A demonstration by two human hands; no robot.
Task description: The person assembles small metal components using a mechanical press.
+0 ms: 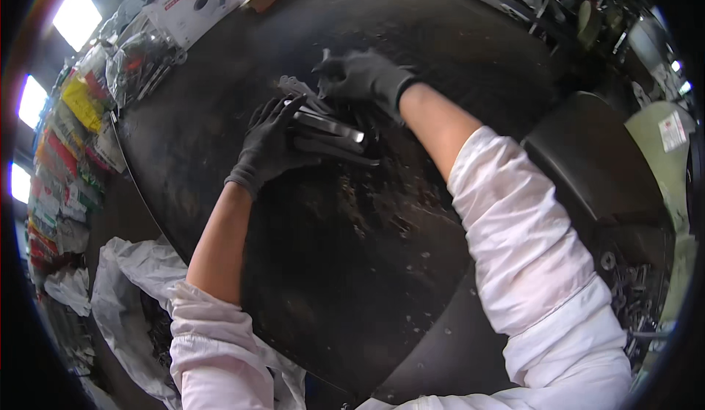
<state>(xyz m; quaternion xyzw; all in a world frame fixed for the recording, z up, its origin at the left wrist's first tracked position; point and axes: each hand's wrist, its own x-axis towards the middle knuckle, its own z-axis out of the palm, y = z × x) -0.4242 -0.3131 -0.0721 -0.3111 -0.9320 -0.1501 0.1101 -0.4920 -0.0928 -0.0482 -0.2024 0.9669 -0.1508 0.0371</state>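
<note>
My left hand [273, 144], in a dark grey glove, grips the left side of a small bundle of metal bars [328, 125] on the dark table [316, 263]. Its fingers reach over the top of the bundle and its thumb lies along the near side. Beyond them, slim metal pieces with rounded, ring-like ends [292, 85] stick out; their exact kind is unclear. My right hand [360, 78], gloved the same way, hovers just beyond and right of the bundle. Motion smears its fingers, and I cannot see whether they hold anything.
A white carton [192, 5] and bagged metal parts [143, 69] line the far left edge. Colourful packages [73, 138] stand left. A white plastic sack [121, 270] sits lower left. At right are a dark chair-like panel [598, 157] and a pile of metal parts [635, 292].
</note>
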